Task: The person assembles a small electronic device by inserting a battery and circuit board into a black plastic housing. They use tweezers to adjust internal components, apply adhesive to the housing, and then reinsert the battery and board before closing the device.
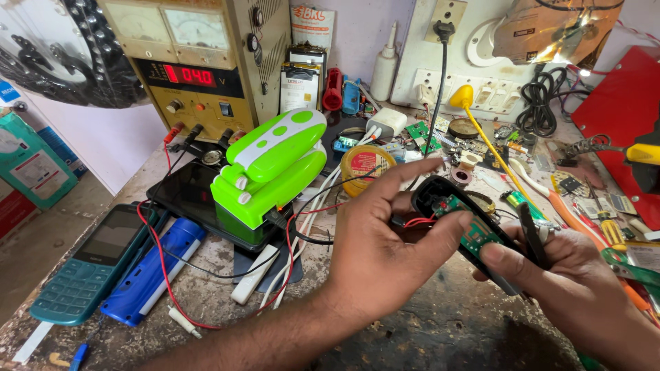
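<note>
My left hand (385, 240) and my right hand (577, 288) both hold a small opened black device (440, 196) with a green circuit board (474, 230) and red wires showing inside. The left thumb and fingers grip its near end. My right hand supports its far end and also pinches dark tweezers (531, 233) against the board. A green and white clamp-like tool (271, 165) sits on a black slab to the left of the left hand.
A yellow bench power supply (199, 62) with a red digit display stands at the back. A teal keypad phone (89, 264), a blue cylinder (155, 271), red and black leads, a round tin (364, 165), screwdrivers and small parts crowd the worn bench.
</note>
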